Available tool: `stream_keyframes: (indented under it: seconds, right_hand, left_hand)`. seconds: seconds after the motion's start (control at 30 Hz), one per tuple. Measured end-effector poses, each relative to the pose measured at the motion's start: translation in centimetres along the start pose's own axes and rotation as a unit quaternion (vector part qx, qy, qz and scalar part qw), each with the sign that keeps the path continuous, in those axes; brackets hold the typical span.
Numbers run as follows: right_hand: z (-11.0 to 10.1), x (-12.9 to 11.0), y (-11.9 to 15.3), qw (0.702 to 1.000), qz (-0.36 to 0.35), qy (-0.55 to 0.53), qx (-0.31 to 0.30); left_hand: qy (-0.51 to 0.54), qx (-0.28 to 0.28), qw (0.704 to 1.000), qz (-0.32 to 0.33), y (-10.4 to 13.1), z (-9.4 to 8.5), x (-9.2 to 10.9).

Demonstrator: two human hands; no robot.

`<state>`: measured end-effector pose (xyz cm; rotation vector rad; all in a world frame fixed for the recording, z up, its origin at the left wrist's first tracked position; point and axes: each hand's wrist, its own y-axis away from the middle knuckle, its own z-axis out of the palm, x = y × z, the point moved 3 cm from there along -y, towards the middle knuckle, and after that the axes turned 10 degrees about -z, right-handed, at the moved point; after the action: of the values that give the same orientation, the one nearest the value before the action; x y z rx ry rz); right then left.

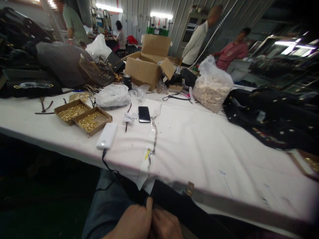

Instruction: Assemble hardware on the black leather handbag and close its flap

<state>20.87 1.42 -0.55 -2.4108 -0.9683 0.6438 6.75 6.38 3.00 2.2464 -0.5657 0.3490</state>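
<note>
A black flat piece of material (174,198), perhaps fabric or leather, lies over my lap against the table's front edge. My left hand (134,219) is closed at its left edge, with the thumb or a finger pointing up along it. Right beside it, my right hand (166,223) is closed too, its fingers curled in at the same edge. The two hands touch or nearly touch. What lies between the fingertips is mostly hidden. On the table above the hands are strips of clear tape (144,166) and a yellow bit (147,154).
Two cardboard trays of gold-coloured fittings (88,123), a white power bank (107,135) with a black cable, and a phone (144,114) lie on the white-covered table (189,142). Behind stand an open carton (142,71) and a filled plastic bag (213,88). Black bags (281,116) lie right. Several people are beyond.
</note>
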Motion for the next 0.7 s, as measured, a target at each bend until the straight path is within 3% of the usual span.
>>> stream_keyframes:
  seconds: [0.23, 0.47, 0.7]
  right_hand:
    - [-2.2, -1.1, -1.7, 0.996, 0.054, -0.049, -0.041]
    - [-3.8, -1.8, -2.1, 0.995, 0.060, -0.070, -0.045]
    - [-5.0, -1.8, -0.4, 0.990, 0.103, -0.075, -0.061]
  left_hand:
    - [0.005, 0.089, 0.993, 0.076, 2.3, 0.3, -0.3]
    - [0.029, 0.109, 0.987, 0.113, 3.3, -0.4, 0.1]
    - [0.004, 0.116, 0.981, 0.153, 3.2, -1.0, 1.4]
